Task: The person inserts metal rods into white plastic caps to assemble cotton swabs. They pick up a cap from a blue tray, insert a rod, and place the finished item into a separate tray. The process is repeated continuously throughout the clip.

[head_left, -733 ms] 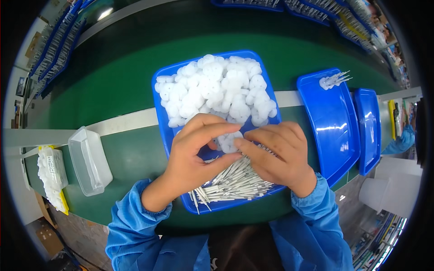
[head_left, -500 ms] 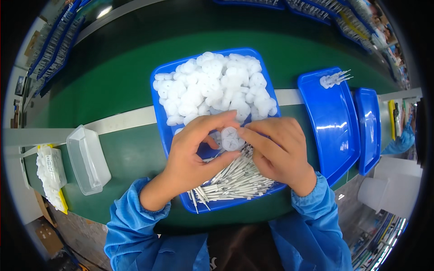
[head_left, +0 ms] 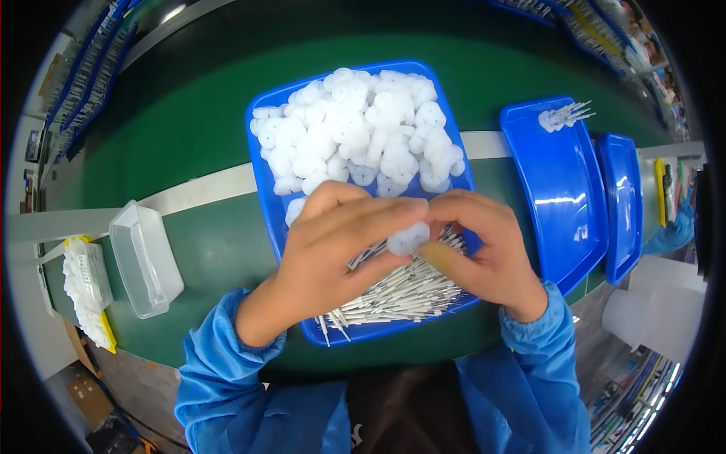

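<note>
White part: a small white plastic disc is being pinched between the two hands, sitting just above the near half of the blue tray, over the metal pins.
Left hand: the left hand is reaching in from the lower left, its fingers curling over the top of the disc and its thumb pressing from below; it is closing on the disc.
Right hand: the right hand is meeting it from the right, fingertips touching the disc's right edge and gripping it too; whether it is also holding a pin is hard to tell, since the fingers are covering that spot.
Tray contents: a heap of white plastic discs is filling the far half of the tray, and a pile of thin metal pins is lying in the near half, partly under the hands.
Right of the hands: two more blue trays are lying side by side, the nearer one holding a small cluster of assembled pieces at its far end.
Left of the hands: a clear plastic box is sitting well apart on the green surface, with a bag of white parts beside it.
Sleeves: both forearms are wearing blue sleeves.
</note>
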The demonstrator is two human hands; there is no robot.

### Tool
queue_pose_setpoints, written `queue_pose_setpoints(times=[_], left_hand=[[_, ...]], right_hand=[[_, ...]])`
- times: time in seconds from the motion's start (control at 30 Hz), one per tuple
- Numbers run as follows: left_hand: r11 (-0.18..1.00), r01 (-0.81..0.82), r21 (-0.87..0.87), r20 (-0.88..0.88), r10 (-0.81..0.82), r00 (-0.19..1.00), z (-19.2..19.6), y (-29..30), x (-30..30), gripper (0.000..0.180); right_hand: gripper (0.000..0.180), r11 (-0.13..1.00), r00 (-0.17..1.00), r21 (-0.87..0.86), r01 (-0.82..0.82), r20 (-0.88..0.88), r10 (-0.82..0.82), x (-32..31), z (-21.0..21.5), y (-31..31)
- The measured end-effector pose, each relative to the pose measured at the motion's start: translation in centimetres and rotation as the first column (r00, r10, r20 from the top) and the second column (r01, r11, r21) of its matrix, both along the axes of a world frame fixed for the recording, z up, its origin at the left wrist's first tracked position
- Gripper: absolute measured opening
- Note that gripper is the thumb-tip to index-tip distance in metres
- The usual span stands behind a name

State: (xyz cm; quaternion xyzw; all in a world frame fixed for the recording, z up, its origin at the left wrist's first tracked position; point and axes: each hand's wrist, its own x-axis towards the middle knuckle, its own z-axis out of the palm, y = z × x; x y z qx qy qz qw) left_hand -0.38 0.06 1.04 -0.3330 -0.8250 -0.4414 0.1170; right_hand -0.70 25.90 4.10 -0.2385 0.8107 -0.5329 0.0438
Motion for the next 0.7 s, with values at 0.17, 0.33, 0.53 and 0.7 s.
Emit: queue_pose_setpoints(times=[0.17, 0.33, 0.53, 0.7], left_hand=[[0.985, -0.173, 0.016, -0.022, 0.173, 0.985, 0.0, -1.1, 3.0, 0.055], [0.948, -0.079, -0.310, -0.021, 0.076, 0.997, -0.9, -2.5, 6.9, 0.056], [0.932, -0.046, -0.360, -0.007, 0.047, 0.999, 0.2, -2.7, 6.9, 0.055], [0.800, -0.278, -0.531, -0.142, 0.240, 0.960, 0.4, -2.2, 4.8, 0.055]], right_hand=[[0.028, 0.999, 0.997, -0.017, 0.039, -0.062, -0.040, -0.2, -1.0, 0.8], [0.028, 0.987, 0.983, 0.085, 0.137, -0.133, -0.125, 1.3, -2.1, 0.8], [0.028, 0.986, 0.983, 0.001, 0.165, -0.078, -0.165, 3.6, -2.3, 1.6], [0.036, 0.979, 0.875, 0.182, 0.094, -0.483, 0.006, 0.7, -1.6, -1.0]])
